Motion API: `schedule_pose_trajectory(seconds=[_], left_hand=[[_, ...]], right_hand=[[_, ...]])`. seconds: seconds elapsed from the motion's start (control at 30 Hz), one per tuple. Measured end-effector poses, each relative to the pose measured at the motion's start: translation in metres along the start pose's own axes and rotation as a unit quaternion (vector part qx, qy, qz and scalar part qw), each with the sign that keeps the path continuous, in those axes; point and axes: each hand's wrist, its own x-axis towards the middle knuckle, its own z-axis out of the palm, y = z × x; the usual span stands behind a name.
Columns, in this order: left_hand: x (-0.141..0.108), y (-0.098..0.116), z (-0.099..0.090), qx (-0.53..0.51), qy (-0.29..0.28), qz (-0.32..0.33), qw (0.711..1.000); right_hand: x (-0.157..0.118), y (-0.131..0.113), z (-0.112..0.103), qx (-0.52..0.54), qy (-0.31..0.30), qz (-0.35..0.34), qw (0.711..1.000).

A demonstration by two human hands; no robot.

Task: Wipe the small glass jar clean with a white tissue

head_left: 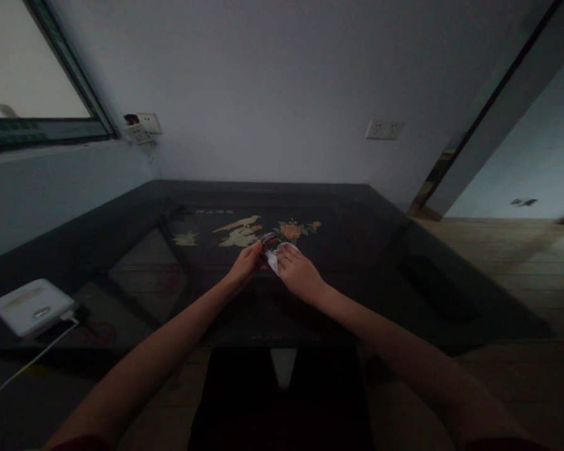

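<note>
My left hand (248, 260) is closed on the near left side of a small, dark, shiny loop-shaped band (264, 240), which looks like a watch or bracelet. Its exact kind is hard to make out in the dim light. A crumpled white tissue or cloth (273, 262) is pinched in my right hand (297, 266), and it rests against the right side of the band. Both hands meet in front of me, above the dark glass table (244, 307). Fingers cover parts of the band and of the cloth.
At the table's left edge lies a white box-shaped device (32, 305) with a white cable (32, 363) running off it. A dark flat object (439, 285) is on the right. Bird and flower pictures (239, 235) decorate the tabletop. Behind stands a wall with sockets (384, 129).
</note>
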Motion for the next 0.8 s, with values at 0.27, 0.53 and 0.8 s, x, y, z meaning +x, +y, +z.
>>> schedule_pose_trajectory(seconds=[0.27, 0.53, 0.8], left_hand=[[-0.001, -0.002, 0.005, -0.023, -0.006, -0.001, 1.0], [-0.003, -0.002, 0.006, -0.052, 0.028, 0.039, 0.997], [-0.004, 0.006, 0.005, -0.04, 0.033, 0.029, 0.998]], right_hand=[[-0.001, -0.006, 0.003, 0.008, -0.008, 0.054, 0.998], [0.012, -0.031, 0.018, 0.193, 0.048, 0.191, 0.961], [0.016, -0.014, 0.01, 0.026, 0.006, 0.08, 0.996]])
